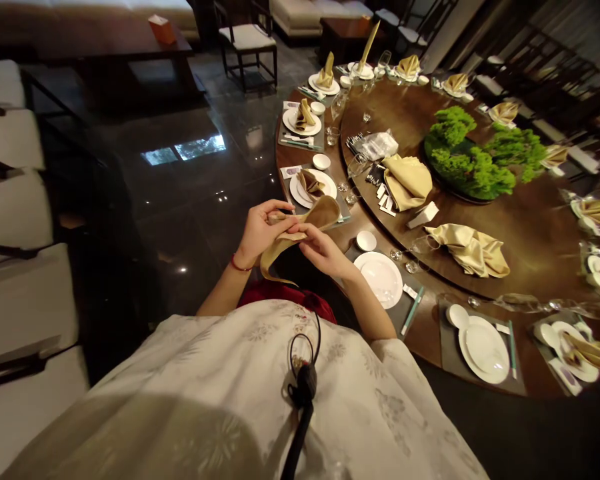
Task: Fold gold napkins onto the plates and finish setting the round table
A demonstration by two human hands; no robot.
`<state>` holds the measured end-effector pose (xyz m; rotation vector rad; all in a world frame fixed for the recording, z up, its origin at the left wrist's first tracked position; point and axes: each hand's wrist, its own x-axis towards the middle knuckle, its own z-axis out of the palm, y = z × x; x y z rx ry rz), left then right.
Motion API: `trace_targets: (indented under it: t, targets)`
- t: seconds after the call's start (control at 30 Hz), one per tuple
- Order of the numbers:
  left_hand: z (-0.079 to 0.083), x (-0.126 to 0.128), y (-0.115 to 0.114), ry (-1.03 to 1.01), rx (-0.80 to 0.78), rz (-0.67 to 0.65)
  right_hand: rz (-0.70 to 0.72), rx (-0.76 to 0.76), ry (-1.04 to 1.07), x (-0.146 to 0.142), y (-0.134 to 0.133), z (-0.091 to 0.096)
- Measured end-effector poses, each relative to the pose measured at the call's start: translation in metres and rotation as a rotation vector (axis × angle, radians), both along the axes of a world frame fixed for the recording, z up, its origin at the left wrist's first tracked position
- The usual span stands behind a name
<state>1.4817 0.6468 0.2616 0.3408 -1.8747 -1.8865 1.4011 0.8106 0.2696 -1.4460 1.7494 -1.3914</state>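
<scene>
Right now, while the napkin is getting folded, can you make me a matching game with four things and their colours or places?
Things:
1 napkin
2 bushy plant
3 nearest plate
4 small box

Clues:
A green, in the middle of the round table
B white and empty
C orange, far off on a side table
D golden, held by left hand and right hand

Pairs: 1-D, 2-A, 3-B, 4-C

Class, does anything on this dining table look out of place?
A crumpled napkin and a second loose napkin lie unfolded on the turntable, while other settings have folded ones. The nearest plate and next plate are bare. Left hand and right hand grip a third napkin.
</scene>
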Motion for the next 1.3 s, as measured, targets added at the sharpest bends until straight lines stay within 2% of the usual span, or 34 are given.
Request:
trace_targets:
  t: [0.07,0.13,0.27,0.4,0.57,0.8,0.93,1.07,1.13,1.2,1.3]
  targets:
    - [-0.005,0.007,0.004,0.022,0.155,-0.069,-0.142,0.012,0.018,-0.003,0.003,0.001]
    - [-0.014,0.011,0.008,0.031,0.215,-0.092,-0.262,0.055,0.045,-0.004,0.007,0.002]
    - [-0.023,0.010,0.018,0.041,0.124,-0.052,-0.361,0.170,0.158,-0.001,0.009,0.002]
    - [-0.014,0.009,0.020,0.039,0.025,-0.072,-0.457,0.246,0.350,-0.003,0.006,0.005]
    - [-0.007,0.008,0.013,0.038,-0.024,-0.144,-0.462,0.262,0.427,-0.010,0.002,0.010]
    - [-0.014,-0.001,0.014,0.024,0.060,-0.109,-0.439,0.282,0.324,-0.011,-0.008,0.010]
    - [-0.012,-0.003,-0.007,-0.003,0.009,-0.060,-0.390,0.368,0.356,-0.034,0.002,0.009]
    - [0.005,0.007,-0.044,-0.003,-0.148,0.067,-0.402,0.459,0.442,-0.076,0.033,0.017]
    - [0.016,0.014,-0.060,0.005,-0.240,0.125,-0.413,0.408,0.447,-0.092,0.049,0.027]
    - [0.026,0.018,-0.073,0.041,-0.312,0.170,-0.413,0.295,0.429,-0.101,0.060,0.039]
    - [0.035,0.007,-0.091,0.174,-0.377,0.215,-0.465,0.075,0.391,-0.107,0.062,0.058]
